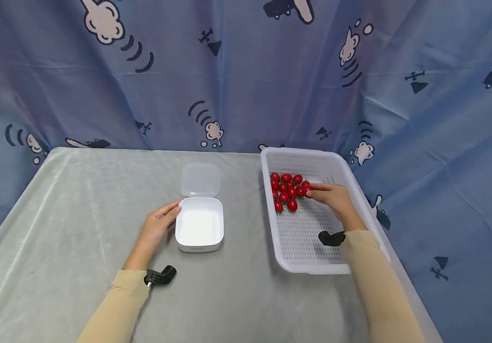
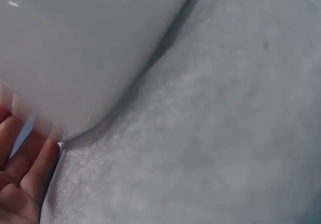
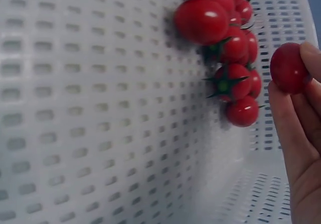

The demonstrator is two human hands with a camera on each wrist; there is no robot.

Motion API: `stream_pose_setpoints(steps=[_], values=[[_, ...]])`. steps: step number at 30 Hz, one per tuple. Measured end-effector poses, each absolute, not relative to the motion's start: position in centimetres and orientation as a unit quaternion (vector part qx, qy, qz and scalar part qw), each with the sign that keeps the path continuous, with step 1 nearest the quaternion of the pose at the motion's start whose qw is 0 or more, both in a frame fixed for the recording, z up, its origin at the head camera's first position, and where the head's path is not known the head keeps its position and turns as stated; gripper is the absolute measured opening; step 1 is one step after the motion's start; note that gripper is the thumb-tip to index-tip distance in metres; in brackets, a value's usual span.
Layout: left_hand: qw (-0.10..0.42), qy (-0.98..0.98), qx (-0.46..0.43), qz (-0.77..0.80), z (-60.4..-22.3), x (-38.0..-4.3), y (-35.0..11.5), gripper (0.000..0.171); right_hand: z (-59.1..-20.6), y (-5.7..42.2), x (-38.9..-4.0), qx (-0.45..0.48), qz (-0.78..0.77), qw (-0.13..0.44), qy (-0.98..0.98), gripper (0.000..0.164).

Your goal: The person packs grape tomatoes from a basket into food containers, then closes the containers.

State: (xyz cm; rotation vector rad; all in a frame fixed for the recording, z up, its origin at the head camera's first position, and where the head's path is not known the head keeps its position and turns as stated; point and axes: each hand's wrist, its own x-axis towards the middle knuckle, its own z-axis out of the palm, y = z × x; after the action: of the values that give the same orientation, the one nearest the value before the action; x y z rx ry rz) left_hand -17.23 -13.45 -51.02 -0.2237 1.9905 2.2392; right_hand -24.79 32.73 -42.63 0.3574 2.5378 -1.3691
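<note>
A cherry tomato (image 3: 290, 68) is pinched between the thumb and fingertips of my right hand (image 1: 332, 197), above the white perforated basket (image 1: 273, 233). Several more cherry tomatoes (image 1: 284, 196), some with green calyxes, lie grouped at the basket's left side; in the right wrist view they appear just left of the hand. My left hand (image 1: 157, 226) touches the left side of a white square container (image 1: 200, 248), near its far corner. In the left wrist view its fingers (image 2: 42, 171) lie fairly straight against the container's glossy wall. The inside of the container looks bare.
Right behind the container lies a translucent lid (image 1: 201, 180). All of this stands on a table with a pale grey cover (image 1: 78, 228). A blue patterned curtain (image 1: 246, 76) hangs along the back and right edges.
</note>
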Motion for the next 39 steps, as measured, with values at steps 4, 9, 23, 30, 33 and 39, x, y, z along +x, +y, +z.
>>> stream_pose_setpoints(steps=[4,9,23,30,33,39], values=[[0.074,0.67,-0.078,0.734,-51.1,-17.0,-13.2,0.047,-42.2,32.9,-24.3,0.121,-0.468,0.116,0.868,0.057],[0.068,0.672,-0.079,0.733,-51.3,-17.0,-13.1,0.046,-41.3,32.5,-23.9,0.098,-0.472,0.104,0.87,0.058],[0.057,0.658,-0.073,0.747,-51.5,-17.2,-13.0,0.048,-38.0,28.3,-21.5,0.056,-0.567,0.037,0.821,0.055],[0.052,0.656,-0.068,0.75,-51.7,-17.2,-13.0,0.049,-37.6,25.9,-20.8,0.046,-0.571,0.029,0.819,0.052],[0.048,0.651,-0.067,0.754,-51.7,-17.1,-13.2,0.048,-37.6,25.4,-20.9,0.047,-0.578,0.031,0.814,0.052],[0.045,0.647,-0.062,0.759,-51.5,-17.2,-13.4,0.049,-37.1,24.4,-20.7,0.039,-0.59,0.027,0.806,0.05]])
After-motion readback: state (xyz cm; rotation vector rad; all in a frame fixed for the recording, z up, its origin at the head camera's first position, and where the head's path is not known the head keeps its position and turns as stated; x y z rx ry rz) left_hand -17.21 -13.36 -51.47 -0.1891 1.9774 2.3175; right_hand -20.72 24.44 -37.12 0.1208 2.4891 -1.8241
